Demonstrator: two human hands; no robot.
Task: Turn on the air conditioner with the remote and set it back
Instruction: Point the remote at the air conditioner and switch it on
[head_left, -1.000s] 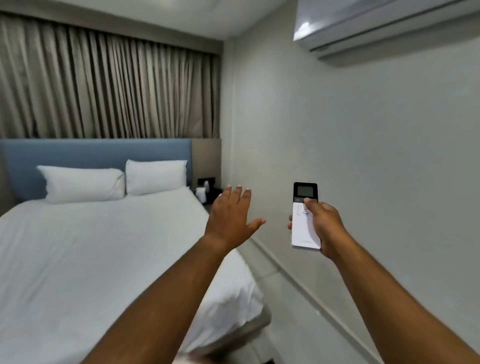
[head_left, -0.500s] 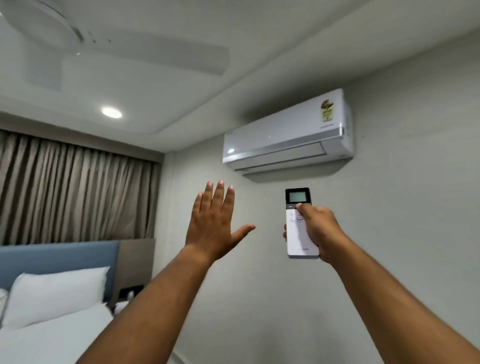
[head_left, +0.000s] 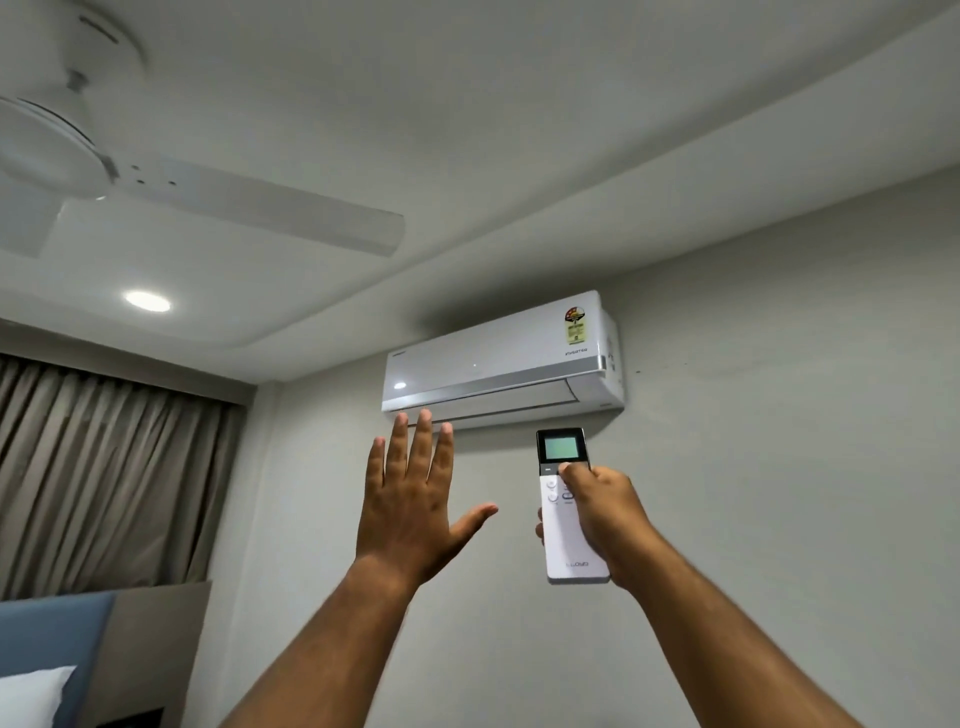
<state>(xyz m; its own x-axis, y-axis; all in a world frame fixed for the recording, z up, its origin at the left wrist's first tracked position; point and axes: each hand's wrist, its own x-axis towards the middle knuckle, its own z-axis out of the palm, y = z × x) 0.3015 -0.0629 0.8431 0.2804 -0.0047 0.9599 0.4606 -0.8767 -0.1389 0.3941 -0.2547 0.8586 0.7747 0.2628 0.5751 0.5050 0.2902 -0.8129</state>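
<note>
A white air conditioner (head_left: 498, 364) hangs high on the grey wall, its lower flap closed. My right hand (head_left: 605, 514) grips a slim white remote (head_left: 569, 545) with a dark display at its top, held upright and pointed at the unit. The thumb rests on the buttons just under the display. My left hand (head_left: 410, 509) is raised beside it, palm forward, fingers spread, holding nothing, its fingertips just below the unit's left end.
A white ceiling fan (head_left: 156, 182) and a round ceiling light (head_left: 147, 301) are overhead at the left. Beige curtains (head_left: 104, 478) cover the far wall. A blue headboard (head_left: 47, 634) and a white pillow (head_left: 31, 696) show at the lower left.
The view has tilted up from the bed to the ceiling and the air conditioner. Both hands rose with it, and the right thumb shifted up to just under the display.
</note>
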